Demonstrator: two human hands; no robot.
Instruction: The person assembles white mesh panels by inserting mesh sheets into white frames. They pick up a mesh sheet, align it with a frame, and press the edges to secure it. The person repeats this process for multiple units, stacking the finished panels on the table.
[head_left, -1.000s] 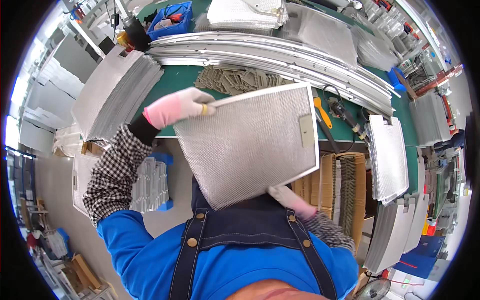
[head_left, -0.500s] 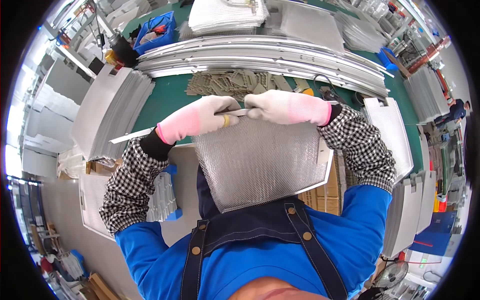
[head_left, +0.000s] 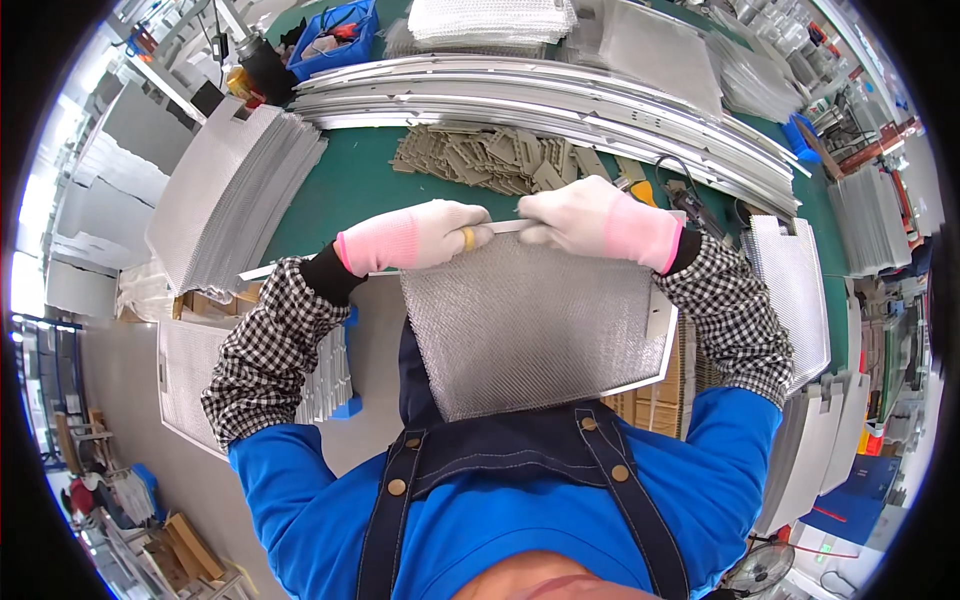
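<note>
Left hand [head_left: 425, 236] and right hand [head_left: 580, 220] clamped on mesh filter panel [head_left: 530, 330] top edge, 12 o'clock; seating frame strip [head_left: 505, 227], next needing even pressure.

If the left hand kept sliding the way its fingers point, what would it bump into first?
Most likely the right hand: the left hand points along the mesh filter panel's top edge, and their fingertips nearly meet there.
</note>
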